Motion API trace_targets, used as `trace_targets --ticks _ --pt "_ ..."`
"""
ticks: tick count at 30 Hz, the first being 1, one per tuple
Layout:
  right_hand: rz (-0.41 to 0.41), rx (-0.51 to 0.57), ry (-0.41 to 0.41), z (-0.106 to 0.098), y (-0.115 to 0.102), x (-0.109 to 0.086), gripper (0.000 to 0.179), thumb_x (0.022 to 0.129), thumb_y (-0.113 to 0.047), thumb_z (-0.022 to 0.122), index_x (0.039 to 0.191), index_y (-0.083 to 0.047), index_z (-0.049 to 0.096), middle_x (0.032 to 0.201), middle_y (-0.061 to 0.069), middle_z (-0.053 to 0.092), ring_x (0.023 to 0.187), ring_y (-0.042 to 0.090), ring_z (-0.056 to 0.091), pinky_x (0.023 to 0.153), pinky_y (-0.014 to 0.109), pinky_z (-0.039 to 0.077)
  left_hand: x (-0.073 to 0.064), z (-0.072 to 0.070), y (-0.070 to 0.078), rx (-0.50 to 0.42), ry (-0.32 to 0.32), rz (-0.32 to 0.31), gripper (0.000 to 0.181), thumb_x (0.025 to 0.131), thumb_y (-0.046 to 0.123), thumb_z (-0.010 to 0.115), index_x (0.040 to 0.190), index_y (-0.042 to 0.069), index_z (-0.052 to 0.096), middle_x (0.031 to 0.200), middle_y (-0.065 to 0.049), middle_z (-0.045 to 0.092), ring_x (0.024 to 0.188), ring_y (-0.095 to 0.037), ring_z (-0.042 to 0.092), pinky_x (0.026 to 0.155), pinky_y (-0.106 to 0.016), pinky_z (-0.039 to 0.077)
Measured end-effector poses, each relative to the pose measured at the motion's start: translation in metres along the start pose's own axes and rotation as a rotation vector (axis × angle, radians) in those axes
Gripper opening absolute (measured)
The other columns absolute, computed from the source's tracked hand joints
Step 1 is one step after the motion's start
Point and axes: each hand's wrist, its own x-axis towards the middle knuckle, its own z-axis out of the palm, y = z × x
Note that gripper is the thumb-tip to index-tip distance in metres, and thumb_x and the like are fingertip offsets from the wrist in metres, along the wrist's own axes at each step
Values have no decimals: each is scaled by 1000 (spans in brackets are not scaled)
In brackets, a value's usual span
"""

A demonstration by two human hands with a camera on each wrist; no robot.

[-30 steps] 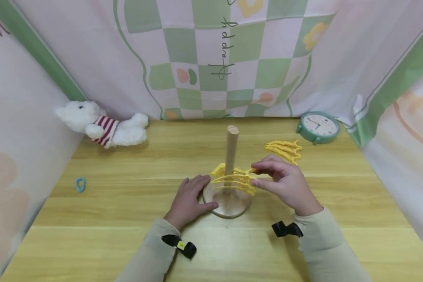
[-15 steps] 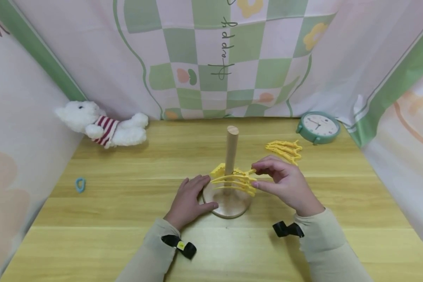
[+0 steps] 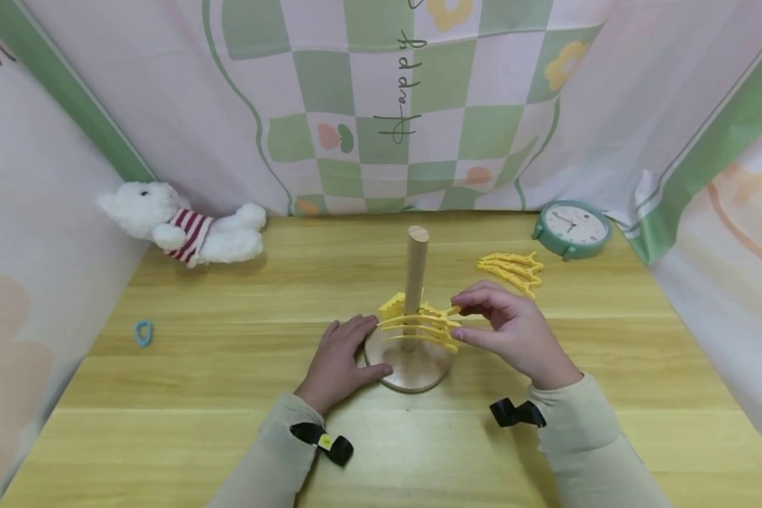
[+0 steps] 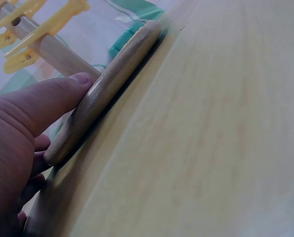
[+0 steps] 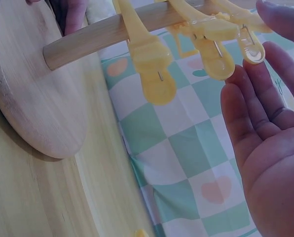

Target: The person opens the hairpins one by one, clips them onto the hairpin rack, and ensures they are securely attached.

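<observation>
A wooden stand [image 3: 417,275] has an upright post on a round base [image 3: 413,370]. Several yellow hair clips [image 3: 419,326] are clamped across the post, one above another. My left hand [image 3: 343,363] holds the base at its left edge; the left wrist view shows the thumb [image 4: 70,89] on top and fingers beside the rim. With thumb and fingertips, my right hand [image 3: 517,335] pinches the handle end of the uppermost clip [image 5: 250,47]. Below it, in the right wrist view, two other clips hang apart along the post, the lowest clip [image 5: 154,69] nearest the base.
More yellow clips [image 3: 511,271] lie behind my right hand, near a green clock [image 3: 573,227] at the back right. A white plush toy [image 3: 187,224] lies at the back left. A small blue ring-shaped piece [image 3: 143,333] sits on the left of the wooden table [image 3: 197,451].
</observation>
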Motion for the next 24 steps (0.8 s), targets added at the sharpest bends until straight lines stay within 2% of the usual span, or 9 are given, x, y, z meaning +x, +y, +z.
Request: trace_targets --ticks 7,12,18,24 --pt "-48 61 12 -1 0 0 37 77 21 74 110 6 69 111 14 65 102 20 63 92 27 54 0 0 0 4 1 4 82 83 51 78 148 10 49 152 -5 48 145 -25 37 124 -48 13" --pt "-55 70 55 -5 0 -1 33 78 22 72 108 8 68 110 16 66 101 21 64 91 26 55 0 1 -1 5 2 7 82 83 51 78 148 10 49 153 -5 48 145 -25 37 124 -48 13" --pt "30 -10 174 -12 3 -2 28 81 17 72 107 8 68 107 11 69 98 18 64 89 22 54 0 1 -1 2 0 4 82 83 51 78 149 11 49 153 -4 48 145 -25 37 124 -48 13" --pt "58 -31 305 -22 11 0 24 85 11 73 109 10 67 100 8 69 91 17 63 82 19 54 0 1 -2 1 4 4 82 83 52 78 148 11 49 153 -5 48 145 -25 37 124 -48 13"
